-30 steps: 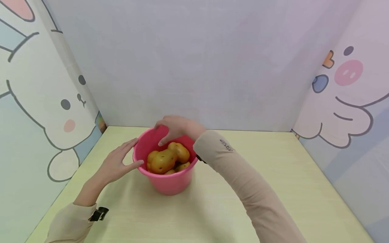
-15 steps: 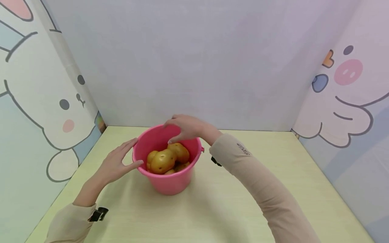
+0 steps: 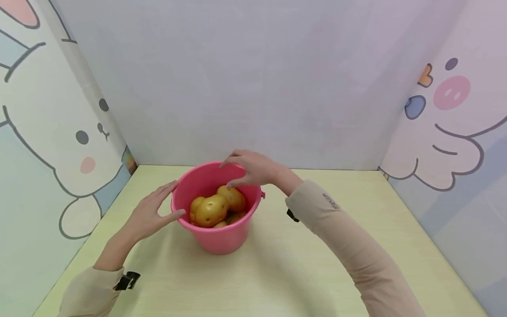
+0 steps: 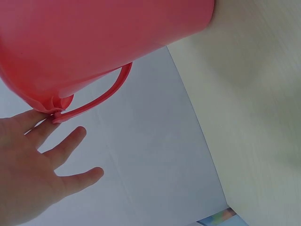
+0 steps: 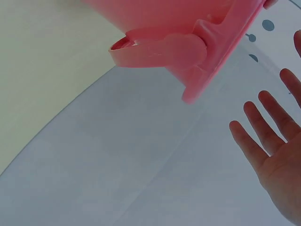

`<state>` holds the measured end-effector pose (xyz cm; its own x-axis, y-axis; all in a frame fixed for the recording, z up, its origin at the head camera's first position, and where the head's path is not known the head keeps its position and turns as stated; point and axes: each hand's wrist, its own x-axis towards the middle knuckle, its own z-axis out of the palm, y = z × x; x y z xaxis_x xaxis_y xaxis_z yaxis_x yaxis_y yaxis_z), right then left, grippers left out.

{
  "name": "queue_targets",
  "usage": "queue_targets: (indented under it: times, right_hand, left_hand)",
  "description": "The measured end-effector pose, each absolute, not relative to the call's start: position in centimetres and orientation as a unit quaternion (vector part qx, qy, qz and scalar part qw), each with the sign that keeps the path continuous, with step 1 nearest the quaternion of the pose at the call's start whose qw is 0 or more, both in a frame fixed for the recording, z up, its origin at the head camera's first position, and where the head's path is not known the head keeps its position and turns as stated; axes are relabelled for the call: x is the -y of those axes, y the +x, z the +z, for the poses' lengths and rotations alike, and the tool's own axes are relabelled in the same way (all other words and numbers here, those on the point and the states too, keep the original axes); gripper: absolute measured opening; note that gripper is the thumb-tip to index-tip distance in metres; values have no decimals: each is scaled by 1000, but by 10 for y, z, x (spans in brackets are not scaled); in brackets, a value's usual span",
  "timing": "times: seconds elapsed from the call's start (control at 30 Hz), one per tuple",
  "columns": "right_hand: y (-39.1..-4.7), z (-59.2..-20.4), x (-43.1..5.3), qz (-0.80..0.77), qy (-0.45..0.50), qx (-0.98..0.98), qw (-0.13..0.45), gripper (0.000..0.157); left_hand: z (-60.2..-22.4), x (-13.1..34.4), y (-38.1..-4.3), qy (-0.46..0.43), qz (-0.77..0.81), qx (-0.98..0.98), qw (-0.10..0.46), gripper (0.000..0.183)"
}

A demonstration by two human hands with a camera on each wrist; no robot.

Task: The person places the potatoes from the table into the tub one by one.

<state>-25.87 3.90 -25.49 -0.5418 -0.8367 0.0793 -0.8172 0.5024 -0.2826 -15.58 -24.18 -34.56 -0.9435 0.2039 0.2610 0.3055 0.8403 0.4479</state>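
Observation:
A pink bucket stands upright on the table with several potatoes inside. My left hand rests at the bucket's left rim, thumb and fingers spread apart. In the left wrist view, fingertips touch the rim by the handle, while the other fingers stretch out straight. Over the back right of the bucket hovers my right hand, fingers loosely bent and holding nothing. The right wrist view has its fingers spread apart from the rim.
The pale wooden table extends right and in front of the bucket. A plain grey-white backdrop rises behind. Side panels with a cartoon rabbit and a cartoon pig border the table.
My right hand has moved to the right and slightly up, from above the potatoes toward the bucket's right rim. My left hand has stayed at the left rim. The potatoes remain in the bucket.

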Motion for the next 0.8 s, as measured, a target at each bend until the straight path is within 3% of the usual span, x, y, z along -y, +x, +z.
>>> queue_targets:
  times: [0.8]
  right_hand:
    - [-240,-287,-86,-236,-473,-846,-73,51]
  left_hand:
    - [-346,239,-155,-127,-259,952,99,78]
